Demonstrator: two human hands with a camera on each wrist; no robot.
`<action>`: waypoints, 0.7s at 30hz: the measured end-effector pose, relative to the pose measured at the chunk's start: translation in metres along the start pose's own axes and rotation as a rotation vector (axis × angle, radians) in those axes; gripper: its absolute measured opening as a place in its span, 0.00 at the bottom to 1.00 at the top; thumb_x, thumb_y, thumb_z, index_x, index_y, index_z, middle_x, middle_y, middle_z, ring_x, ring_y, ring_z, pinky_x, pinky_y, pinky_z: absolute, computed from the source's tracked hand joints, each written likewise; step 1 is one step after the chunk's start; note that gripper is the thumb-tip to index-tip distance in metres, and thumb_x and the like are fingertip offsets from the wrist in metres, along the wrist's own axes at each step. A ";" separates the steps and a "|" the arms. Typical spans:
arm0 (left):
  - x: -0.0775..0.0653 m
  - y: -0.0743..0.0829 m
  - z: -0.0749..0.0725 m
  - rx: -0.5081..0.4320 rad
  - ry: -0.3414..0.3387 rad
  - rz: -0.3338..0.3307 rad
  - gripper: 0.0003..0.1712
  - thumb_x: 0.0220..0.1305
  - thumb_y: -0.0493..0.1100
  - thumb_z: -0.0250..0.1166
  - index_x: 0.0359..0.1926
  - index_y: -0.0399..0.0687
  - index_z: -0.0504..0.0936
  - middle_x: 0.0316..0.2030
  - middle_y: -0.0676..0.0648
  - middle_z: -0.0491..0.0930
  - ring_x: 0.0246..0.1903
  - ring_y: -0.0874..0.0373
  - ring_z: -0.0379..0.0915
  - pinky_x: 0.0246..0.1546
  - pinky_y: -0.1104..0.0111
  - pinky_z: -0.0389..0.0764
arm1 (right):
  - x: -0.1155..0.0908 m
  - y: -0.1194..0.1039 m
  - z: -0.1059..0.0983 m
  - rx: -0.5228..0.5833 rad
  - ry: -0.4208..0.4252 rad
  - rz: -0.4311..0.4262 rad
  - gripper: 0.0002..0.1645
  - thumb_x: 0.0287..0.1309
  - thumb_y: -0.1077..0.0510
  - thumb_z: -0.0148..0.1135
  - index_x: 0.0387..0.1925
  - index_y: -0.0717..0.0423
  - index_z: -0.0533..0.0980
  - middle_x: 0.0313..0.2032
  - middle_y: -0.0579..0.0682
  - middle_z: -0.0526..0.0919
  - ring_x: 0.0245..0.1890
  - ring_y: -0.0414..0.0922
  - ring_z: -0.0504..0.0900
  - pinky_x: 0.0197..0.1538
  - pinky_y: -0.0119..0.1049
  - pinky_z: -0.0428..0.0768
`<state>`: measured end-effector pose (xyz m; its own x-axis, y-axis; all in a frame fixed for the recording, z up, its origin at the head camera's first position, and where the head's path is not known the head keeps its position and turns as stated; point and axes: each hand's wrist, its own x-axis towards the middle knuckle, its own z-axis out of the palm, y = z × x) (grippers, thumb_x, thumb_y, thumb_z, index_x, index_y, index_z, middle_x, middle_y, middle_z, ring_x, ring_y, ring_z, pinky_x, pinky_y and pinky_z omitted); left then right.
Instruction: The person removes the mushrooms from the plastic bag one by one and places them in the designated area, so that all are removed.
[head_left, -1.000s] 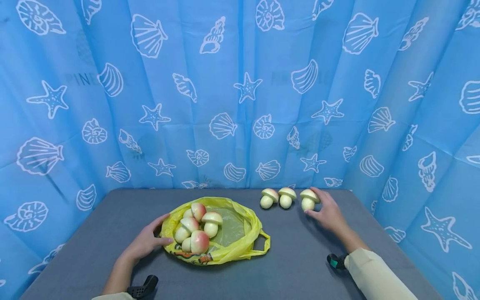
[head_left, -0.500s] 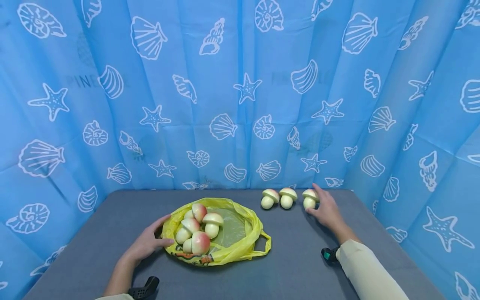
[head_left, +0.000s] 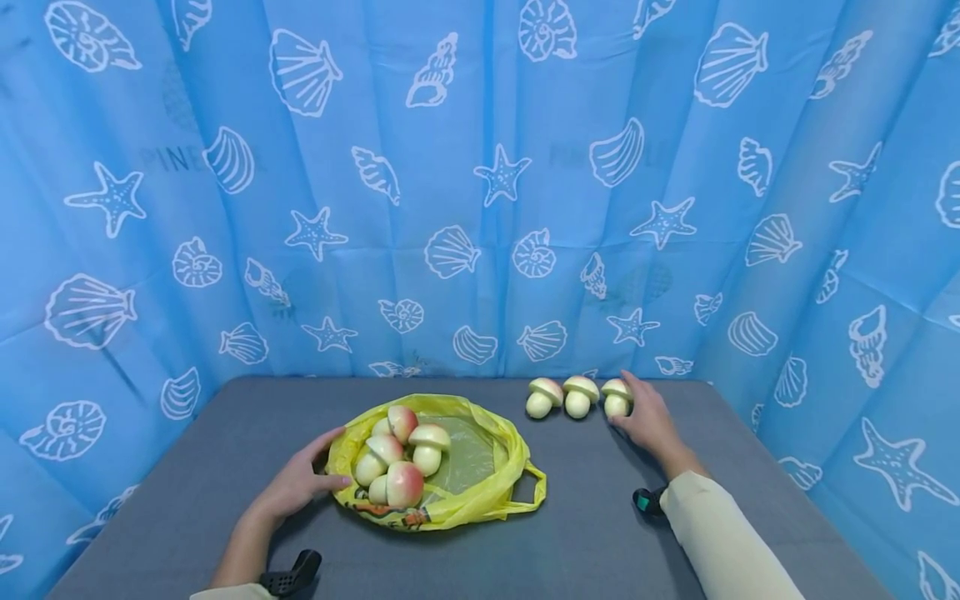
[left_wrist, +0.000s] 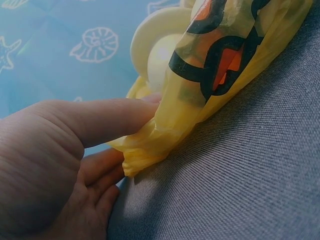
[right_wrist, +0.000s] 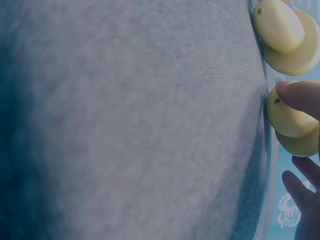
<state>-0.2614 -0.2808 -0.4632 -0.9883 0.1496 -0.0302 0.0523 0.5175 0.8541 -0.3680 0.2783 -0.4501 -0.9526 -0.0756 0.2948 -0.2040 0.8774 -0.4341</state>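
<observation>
My right hand (head_left: 654, 421) grips a toy mushroom (head_left: 617, 400) by its side, thumb against the pale stem. In the right wrist view the thumb (right_wrist: 300, 97) lies over that stem. Two more toy mushrooms stand in a row to its left, the middle one (head_left: 578, 398) and the end one (head_left: 542, 400). My left hand (head_left: 296, 479) holds the left edge of a yellow plastic bag (head_left: 480, 504). The left wrist view shows the thumb (left_wrist: 115, 117) at the bag's rim and the fingers beneath. Inside the open bag lie several mushrooms with pink caps, one (head_left: 405, 485) at the front.
A grey cloth covers the table (head_left: 592, 533). Behind and at the sides hangs a blue curtain (head_left: 480, 208) with white shell prints, close to the table's back edge. The bag's handle loop (head_left: 536, 492) sticks out to the right.
My right hand has slid the held mushroom to the left, closing most of the gap to the other two in the row. The left hand stays at the bag.
</observation>
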 end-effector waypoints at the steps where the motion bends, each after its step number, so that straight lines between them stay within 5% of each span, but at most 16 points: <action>1: 0.000 0.000 0.000 -0.001 0.001 0.000 0.54 0.55 0.51 0.73 0.74 0.37 0.54 0.71 0.30 0.52 0.69 0.32 0.46 0.65 0.41 0.52 | 0.000 0.000 0.000 0.000 0.000 -0.001 0.51 0.49 0.60 0.73 0.71 0.66 0.56 0.62 0.74 0.64 0.60 0.71 0.63 0.58 0.65 0.64; 21: 0.001 -0.001 -0.001 0.002 -0.013 -0.001 0.53 0.56 0.52 0.72 0.74 0.38 0.53 0.71 0.30 0.52 0.69 0.33 0.47 0.64 0.41 0.55 | 0.001 -0.002 0.003 0.017 -0.004 0.008 0.45 0.54 0.60 0.70 0.69 0.66 0.60 0.62 0.72 0.63 0.62 0.69 0.62 0.59 0.65 0.62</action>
<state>-0.2626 -0.2825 -0.4635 -0.9863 0.1603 -0.0382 0.0512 0.5190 0.8532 -0.3690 0.2749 -0.4512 -0.9551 -0.0702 0.2879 -0.1998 0.8701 -0.4506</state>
